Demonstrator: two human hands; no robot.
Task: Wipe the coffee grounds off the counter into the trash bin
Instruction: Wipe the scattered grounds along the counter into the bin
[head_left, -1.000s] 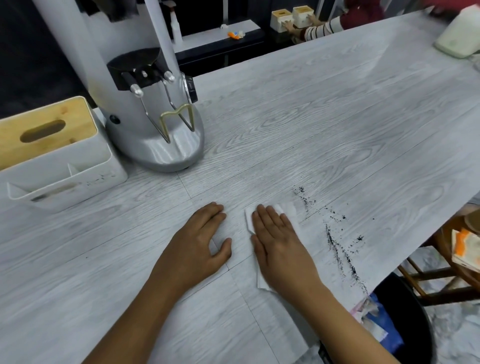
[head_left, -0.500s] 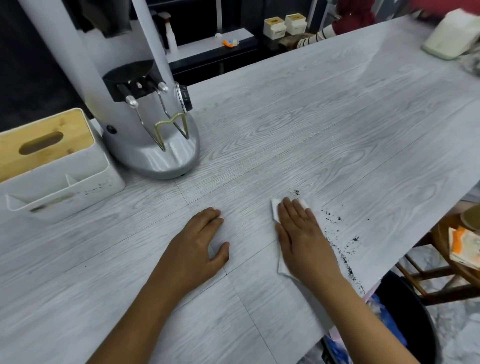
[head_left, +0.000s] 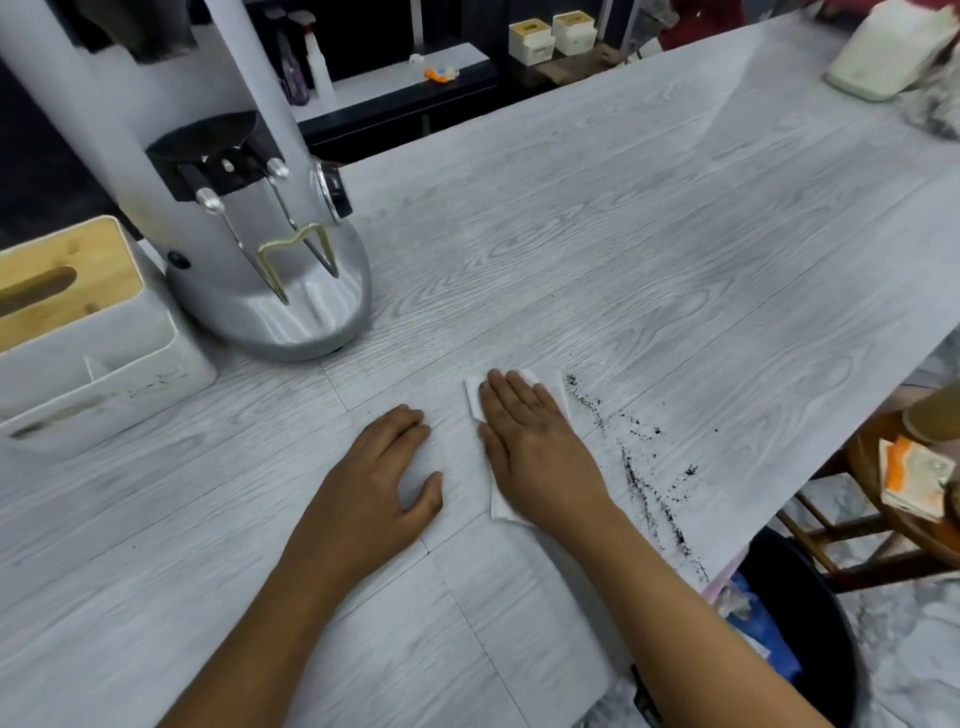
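Black trash bin (head_left: 826, 639) stands below the counter's (head_left: 649, 249) near right edge, holding blue and pink litter; left hand (head_left: 371, 483) rests flat on the counter, fingers relaxed, holding nothing; right hand (head_left: 535, 447) lies beside it, fingers straight, pressing a white paper tissue (head_left: 475, 402) flat; coffee grounds (head_left: 644, 478) lie scattered just right of the tissue, trailing toward the edge above the bin; farther left stand a white tissue box (head_left: 104, 358) with bamboo lid and a silver coffee grinder (head_left: 249, 208).
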